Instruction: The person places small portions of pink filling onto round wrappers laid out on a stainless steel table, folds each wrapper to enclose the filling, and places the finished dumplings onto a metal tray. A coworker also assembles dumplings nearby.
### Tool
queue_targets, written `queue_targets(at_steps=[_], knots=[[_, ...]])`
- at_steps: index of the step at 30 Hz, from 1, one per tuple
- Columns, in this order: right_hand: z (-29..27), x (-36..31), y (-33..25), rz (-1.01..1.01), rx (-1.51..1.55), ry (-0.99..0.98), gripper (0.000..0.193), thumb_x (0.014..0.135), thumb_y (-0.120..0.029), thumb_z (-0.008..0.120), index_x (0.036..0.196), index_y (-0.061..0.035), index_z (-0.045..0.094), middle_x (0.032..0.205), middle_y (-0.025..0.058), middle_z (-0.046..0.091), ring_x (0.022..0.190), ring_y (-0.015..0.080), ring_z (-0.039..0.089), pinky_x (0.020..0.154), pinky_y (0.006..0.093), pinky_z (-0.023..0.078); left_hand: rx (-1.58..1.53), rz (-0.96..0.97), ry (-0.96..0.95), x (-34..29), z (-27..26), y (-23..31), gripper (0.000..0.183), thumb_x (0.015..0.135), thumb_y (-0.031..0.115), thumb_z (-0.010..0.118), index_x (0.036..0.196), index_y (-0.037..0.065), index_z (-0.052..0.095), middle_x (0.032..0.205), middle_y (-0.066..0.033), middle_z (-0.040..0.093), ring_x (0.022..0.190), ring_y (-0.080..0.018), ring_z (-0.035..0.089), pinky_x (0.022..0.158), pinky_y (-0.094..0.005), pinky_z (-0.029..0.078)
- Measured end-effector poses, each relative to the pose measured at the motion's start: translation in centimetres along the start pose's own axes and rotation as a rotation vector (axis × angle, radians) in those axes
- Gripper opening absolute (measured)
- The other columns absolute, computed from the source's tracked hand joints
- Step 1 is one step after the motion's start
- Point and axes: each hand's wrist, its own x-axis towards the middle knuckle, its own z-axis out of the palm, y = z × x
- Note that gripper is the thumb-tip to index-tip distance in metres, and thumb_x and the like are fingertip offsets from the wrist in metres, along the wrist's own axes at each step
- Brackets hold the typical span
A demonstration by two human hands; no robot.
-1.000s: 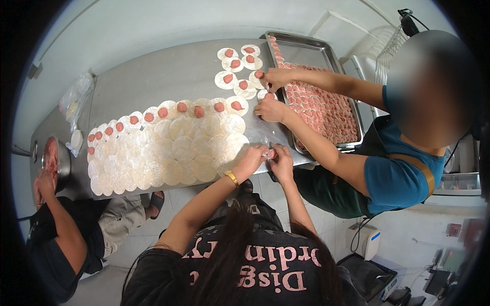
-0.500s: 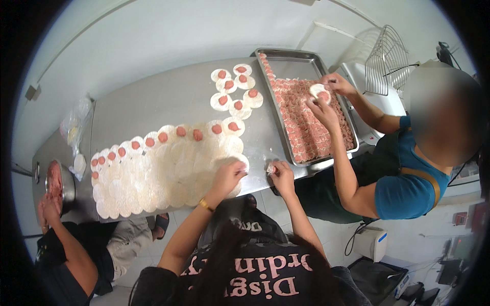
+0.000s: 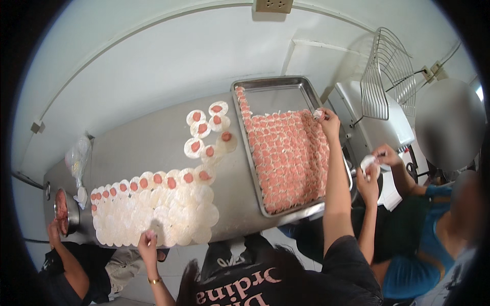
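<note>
Seen from the head camera, the person's right hand [image 3: 331, 125] is pinching a small pink-and-white dumpling [image 3: 319, 114] above the far right part of a metal tray [image 3: 278, 97] at the bench's right end. The dumpling is too small for me to make out which way it points. The tray's long axis runs from the bench's far edge toward its near edge, with neat rows of dumplings [image 3: 286, 163] filling most of it and bare metal at the far end.

The left hand [image 3: 148, 248] hangs by the near edge of the bench [image 3: 148, 132], fingertips drawn together over the wrappers [image 3: 122, 217]; I can't tell whether they grip one. That wrapper sheet stretches lengthwise along the near edge.
</note>
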Motion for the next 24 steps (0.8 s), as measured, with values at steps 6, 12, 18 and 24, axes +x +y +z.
queue_targets(at_steps=[6,12,18,24], knots=[[1.1,10.3,4.8,-0.282,-0.394,-0.271,0.03,0.065,-0.001,0.069,0.095,-0.0058,0.069,0.085,0.0125,0.065,0.078,0.0261,0.064,0.071,0.0369,0.051,0.061,-0.272,0.099,-6.3,0.4,0.8,0.01,0.084,0.001,0.058,0.094,0.0,0.059,0.078,-0.0003,0.059,0.067,-0.0057,0.053,0.058,-0.0205,0.043],[4.6,13.2,8.0,-0.269,-0.477,-0.517,0.024,0.066,-0.003,0.068,0.089,-0.0068,0.069,0.089,0.0156,0.064,0.087,0.0337,0.062,0.077,0.0416,0.05,0.31,-0.233,0.119,-8.2,2.4,4.0,0.015,0.078,-0.002,0.065,0.092,-0.003,0.061,0.079,-0.0088,0.065,0.069,-0.0156,0.062,0.063,-0.0282,0.049],[5.9,12.8,10.3,-0.324,-0.58,-0.609,0.026,0.066,-0.001,0.067,0.091,-0.0063,0.069,0.091,0.0154,0.066,0.087,0.0336,0.064,0.077,0.0411,0.051,0.393,-0.245,0.072,-7.4,4.3,7.6,0.018,0.078,0.0,0.066,0.095,-0.003,0.061,0.08,-0.0124,0.067,0.073,-0.0194,0.067,0.065,-0.0302,0.051],[4.3,12.7,11.0,-0.331,-0.546,-0.738,0.03,0.064,0.001,0.066,0.093,-0.0057,0.069,0.091,0.0156,0.067,0.087,0.0336,0.065,0.077,0.04,0.052,0.332,-0.248,0.041,-6.7,6.0,9.5,0.018,0.078,0.001,0.067,0.095,-0.003,0.061,0.078,-0.0119,0.067,0.072,-0.0182,0.067,0.063,-0.0298,0.051]])
